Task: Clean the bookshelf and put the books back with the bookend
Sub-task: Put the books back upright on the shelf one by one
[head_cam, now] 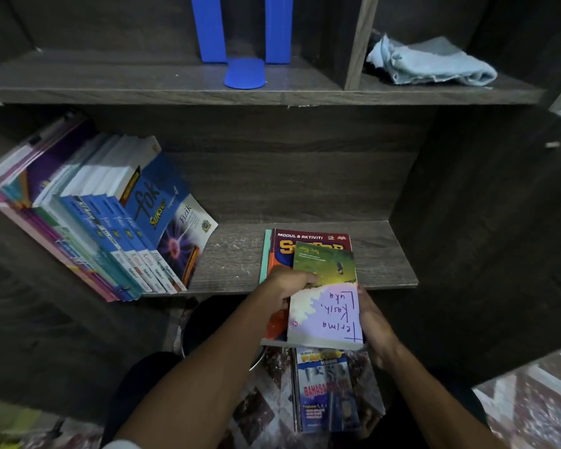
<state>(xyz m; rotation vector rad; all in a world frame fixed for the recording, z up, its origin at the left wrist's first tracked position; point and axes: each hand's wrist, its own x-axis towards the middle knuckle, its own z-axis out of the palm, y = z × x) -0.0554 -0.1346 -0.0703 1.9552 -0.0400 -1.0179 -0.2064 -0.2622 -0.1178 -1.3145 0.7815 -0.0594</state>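
A small stack of books [324, 303] lies flat, half on the lower shelf [386, 254] and half over its front edge; a lilac and green paperback is on top, a dark red workbook under it. My left hand [285, 286] grips the stack's left side, thumb on the green cover. My right hand [374, 325] holds its right edge. A row of blue and purple books [110, 215] leans leftward at the shelf's left. A blue bookend [244, 43] stands on the upper shelf [110, 79].
A light blue cloth [431, 63] lies crumpled in the upper right compartment. Another book [329, 390] lies on the patterned floor below the stack. A dark round bowl [208, 325] sits under the shelf. The cabinet's dark side wall [483, 222] rises at right.
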